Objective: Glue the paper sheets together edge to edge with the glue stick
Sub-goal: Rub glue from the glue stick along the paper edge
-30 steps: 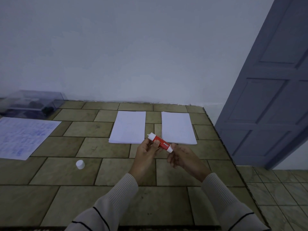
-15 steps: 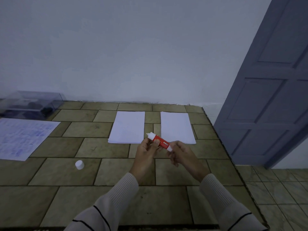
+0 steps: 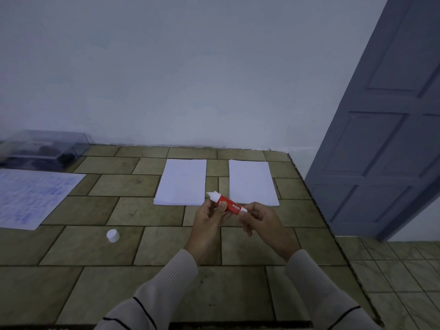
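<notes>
Two white paper sheets lie side by side on the tiled surface, the left sheet and the right sheet, with a gap of bare tile between them. I hold an uncapped red glue stick just in front of that gap, its white tip pointing up and left. My left hand grips the red barrel. My right hand pinches the white base end. The stick's white cap lies on the tiles to the left, apart from both hands.
A printed sheet with blue text lies at the far left. Behind it stands a clear plastic box with dark items inside. The tiled surface ends at a right edge near a grey-blue door.
Both hands stay on the glue stick; the right hand's fingers have shifted slightly at the base. Papers and cap have not moved.
</notes>
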